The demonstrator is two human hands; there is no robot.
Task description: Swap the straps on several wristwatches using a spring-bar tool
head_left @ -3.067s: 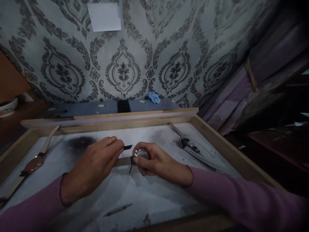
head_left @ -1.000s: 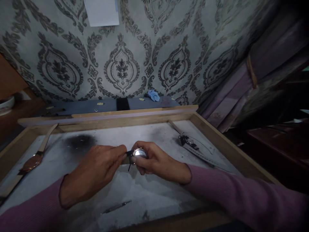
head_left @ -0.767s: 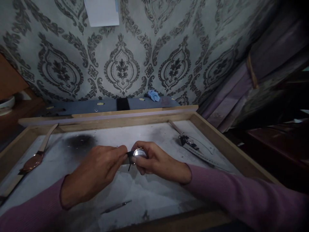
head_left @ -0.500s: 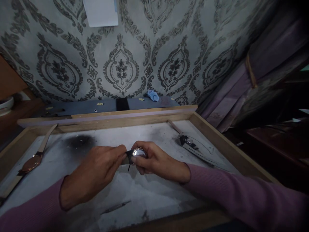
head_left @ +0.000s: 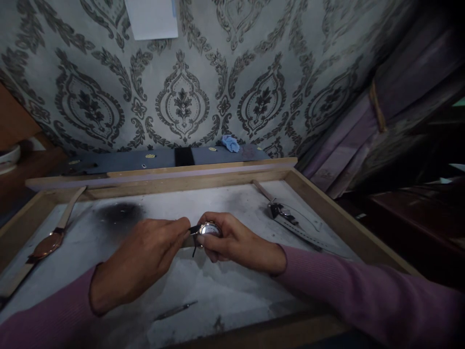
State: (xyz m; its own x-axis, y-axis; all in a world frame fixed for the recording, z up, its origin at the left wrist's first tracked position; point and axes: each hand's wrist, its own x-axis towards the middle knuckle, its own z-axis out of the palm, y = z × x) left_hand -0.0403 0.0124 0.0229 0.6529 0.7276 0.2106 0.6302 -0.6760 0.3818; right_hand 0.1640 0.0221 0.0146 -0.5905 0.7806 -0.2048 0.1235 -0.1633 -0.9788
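near the middle of the table (head_left: 218,286), a wristwatch (head_left: 209,230) is held with a shiny round side upward; whether glass or case back, i cannot tell. the right hand (head_left: 232,241) pinches its case between thumb and fingers. the left hand (head_left: 143,257) has its fingertips drawn together on a dark, blade-like piece (head_left: 195,229) that meets the case's left side, where a grey-brown strap (head_left: 188,242) also runs. the case looks whole and the strap seems attached, so work at that side appears unfinished; whether anything is loose is too small to tell.

toward the near edge lies a slim metal tool (head_left: 177,310), unheld. along the left edge rests a rose-gold watch (head_left: 48,245), and toward the far right corner another watch (head_left: 281,212), both out of hand. a dark smudge (head_left: 119,213) marks the white top, framed by raised wood. beyond the far edge are a crumpled blue cloth (head_left: 230,143) and patterned wallpaper (head_left: 182,102); a purple curtain (head_left: 345,155) hangs past the right edge.
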